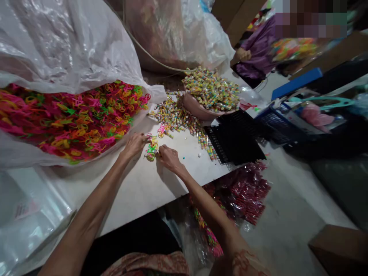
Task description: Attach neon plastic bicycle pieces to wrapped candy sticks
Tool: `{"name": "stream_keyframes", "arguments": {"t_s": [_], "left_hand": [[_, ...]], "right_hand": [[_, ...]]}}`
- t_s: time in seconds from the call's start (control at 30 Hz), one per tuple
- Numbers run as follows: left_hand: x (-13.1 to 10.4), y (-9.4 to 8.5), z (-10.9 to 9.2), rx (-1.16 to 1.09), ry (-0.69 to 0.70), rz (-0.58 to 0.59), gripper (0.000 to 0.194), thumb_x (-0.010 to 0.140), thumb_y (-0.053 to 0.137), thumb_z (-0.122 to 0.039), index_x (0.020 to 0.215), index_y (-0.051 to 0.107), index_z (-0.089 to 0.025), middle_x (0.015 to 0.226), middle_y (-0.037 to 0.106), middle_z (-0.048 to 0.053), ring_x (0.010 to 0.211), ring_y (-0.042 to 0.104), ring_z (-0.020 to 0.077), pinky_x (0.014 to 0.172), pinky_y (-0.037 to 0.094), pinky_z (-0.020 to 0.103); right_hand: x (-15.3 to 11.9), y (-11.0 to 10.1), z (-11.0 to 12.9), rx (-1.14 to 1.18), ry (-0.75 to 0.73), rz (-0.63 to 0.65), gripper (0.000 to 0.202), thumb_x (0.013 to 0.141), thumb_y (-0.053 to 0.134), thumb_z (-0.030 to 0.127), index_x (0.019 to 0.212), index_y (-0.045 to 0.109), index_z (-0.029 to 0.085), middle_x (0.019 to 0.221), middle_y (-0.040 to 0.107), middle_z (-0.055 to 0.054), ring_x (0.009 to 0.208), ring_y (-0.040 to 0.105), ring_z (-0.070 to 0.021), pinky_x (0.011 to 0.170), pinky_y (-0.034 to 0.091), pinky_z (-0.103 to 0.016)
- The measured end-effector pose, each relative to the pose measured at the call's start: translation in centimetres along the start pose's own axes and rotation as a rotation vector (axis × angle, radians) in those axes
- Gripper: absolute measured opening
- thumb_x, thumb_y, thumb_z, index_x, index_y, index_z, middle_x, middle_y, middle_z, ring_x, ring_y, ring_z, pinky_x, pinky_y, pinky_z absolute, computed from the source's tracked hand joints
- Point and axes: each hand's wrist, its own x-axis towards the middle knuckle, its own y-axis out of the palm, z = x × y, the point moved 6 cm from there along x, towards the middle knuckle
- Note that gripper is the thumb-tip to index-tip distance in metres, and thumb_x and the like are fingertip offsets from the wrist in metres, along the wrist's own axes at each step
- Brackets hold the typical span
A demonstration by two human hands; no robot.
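Here the toys (151, 149) are lying clustered on the desk (130, 199); the left hand (136, 145) is reaching in at one side, the right hand (170, 157) is curling its fingers opposite. Whether either is pinching any, I can't tell.

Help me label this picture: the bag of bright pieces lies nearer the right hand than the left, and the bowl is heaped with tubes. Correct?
Wrong hand: the head view shows the bag nearer the left hand. The bowl is indeed heaped with tubes.
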Motion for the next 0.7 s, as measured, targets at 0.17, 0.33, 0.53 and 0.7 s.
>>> {"name": "stream_keyframes", "arguments": {"t_s": [0.17,0.33,0.53,0.7], "left_hand": [[-6.1,0.4,0.4,0.123,-0.14,-0.079,0.033,0.093,0.04,-0.029,0.101,0.07,-0.019,0.095,0.064,0.009,0.084,0.062,0.0213,0.067,0.04,0.029],[-10.1,1.1,0.5,-0.066,-0.199,-0.182,0.029,0.089,0.047,-0.031,0.105,0.07,-0.023,0.088,0.067,0.004,0.079,0.062,0.0183,0.07,0.043,0.028],[-6.3,1.1,-2.6,0.074,-0.029,-0.303,0.035,0.091,0.048,-0.034,0.119,0.067,-0.025,0.127,0.063,0.015,0.119,0.054,0.0327,0.097,0.041,0.048],[-6.2,3.3,-3.8,0.127,0.093,-0.127,0.037,0.09,0.05,-0.031,0.124,0.063,-0.028,0.143,0.053,0.012,0.133,0.045,0.0349,0.102,0.036,0.055]], "right_hand": [[0.1,-0.2,-1.3,0.064,-0.022,0.008,0.021,0.087,0.048,0.018,0.099,0.066,0.02,0.106,0.065,-0.007,0.09,0.061,-0.0189,0.07,0.038,-0.027],[3.2,-2.3,-2.9,0.204,-0.1,-0.074,0.031,0.085,0.053,0.022,0.114,0.065,0.019,0.113,0.064,-0.008,0.098,0.059,-0.0198,0.079,0.043,-0.028],[7.6,-4.7,-6.1,0.093,0.213,-0.388,0.053,0.094,0.042,0.037,0.144,0.042,0.018,0.15,0.04,-0.016,0.139,0.028,-0.0302,0.111,0.023,-0.051],[6.5,-1.8,-5.7,0.107,0.105,-0.397,0.044,0.098,0.034,0.037,0.136,0.05,0.022,0.146,0.045,-0.012,0.136,0.032,-0.0248,0.112,0.022,-0.045]]}}
